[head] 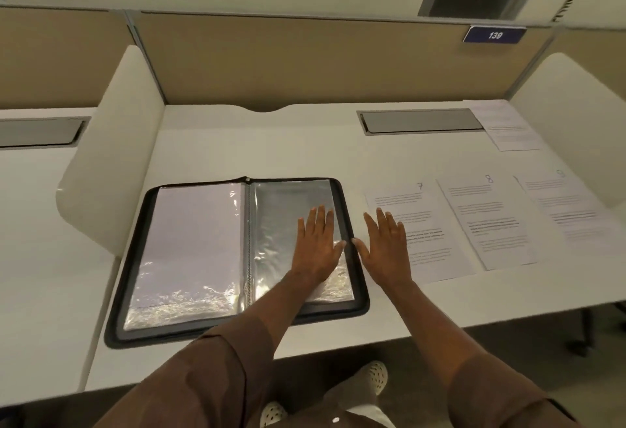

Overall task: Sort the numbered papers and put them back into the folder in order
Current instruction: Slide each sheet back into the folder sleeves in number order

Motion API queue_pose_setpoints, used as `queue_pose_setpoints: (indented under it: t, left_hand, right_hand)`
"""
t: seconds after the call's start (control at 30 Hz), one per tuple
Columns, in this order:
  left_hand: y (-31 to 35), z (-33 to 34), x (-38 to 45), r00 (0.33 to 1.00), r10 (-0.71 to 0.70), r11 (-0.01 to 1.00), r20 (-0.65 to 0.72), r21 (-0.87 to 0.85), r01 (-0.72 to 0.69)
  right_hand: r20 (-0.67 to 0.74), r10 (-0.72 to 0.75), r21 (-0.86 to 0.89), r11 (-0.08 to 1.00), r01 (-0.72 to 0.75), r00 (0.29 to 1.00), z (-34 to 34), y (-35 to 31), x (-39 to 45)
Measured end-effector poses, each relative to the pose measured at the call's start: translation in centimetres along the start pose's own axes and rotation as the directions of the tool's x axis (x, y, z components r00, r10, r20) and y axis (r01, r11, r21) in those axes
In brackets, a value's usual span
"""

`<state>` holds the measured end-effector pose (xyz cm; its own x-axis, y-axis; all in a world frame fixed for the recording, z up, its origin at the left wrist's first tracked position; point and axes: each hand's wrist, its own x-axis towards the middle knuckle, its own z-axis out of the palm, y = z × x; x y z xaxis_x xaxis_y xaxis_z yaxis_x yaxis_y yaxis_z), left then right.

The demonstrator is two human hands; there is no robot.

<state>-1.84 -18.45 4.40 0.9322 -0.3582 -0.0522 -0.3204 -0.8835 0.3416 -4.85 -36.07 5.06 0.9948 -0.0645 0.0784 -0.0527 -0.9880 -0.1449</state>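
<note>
A black zip-edged display folder (342,197) with clear plastic sleeves lies open and flat on the white worktop (257,149), near its front edge. The sleeve on the left page holds a white sheet (193,234), while the sleeve on the right page looks grey and shiny. The left hand (318,241) lies flat on this right page, fingers straight and slightly spread, so its grip is apart and it holds nothing. The right hand (386,244) lies flat too, palm down, just beside the right border of the folder; its fingers are straight and rest on the left part of the white printed paper marked 7 (430,234), and its grip is also apart. To the right of this sheet lies the white printed paper marked 8 (487,221), whose left edge seems to lie a little over the sheet 7. Further right is a third printed paper (569,210); its handwritten number is too faint to read surely. One more white printed paper (504,126) lies at the far right corner, beside a grey rectangular cover plate (420,121) set into the worktop. A beige partition panel (305,61) stands behind, with a blue sign showing 139 (494,35).
</note>
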Motion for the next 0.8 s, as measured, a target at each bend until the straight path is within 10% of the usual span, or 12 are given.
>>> queue_pose_setpoints:
  t: [0.47,0.8]
  left_hand:
    - [11.2,4.5,10.1,0.983,0.152,0.986,0.105,0.047,-0.157]
    - [14.4,8.3,15.4,0.977,-0.077,0.986,0.197,0.163,0.045]
  right_hand:
    - [-0.025,0.193,-0.023,0.981,-0.193,0.981,-0.5,13.4,3.2]
    - [0.073,0.323,0.027,0.945,-0.326,0.944,-0.1,22.1,6.6]
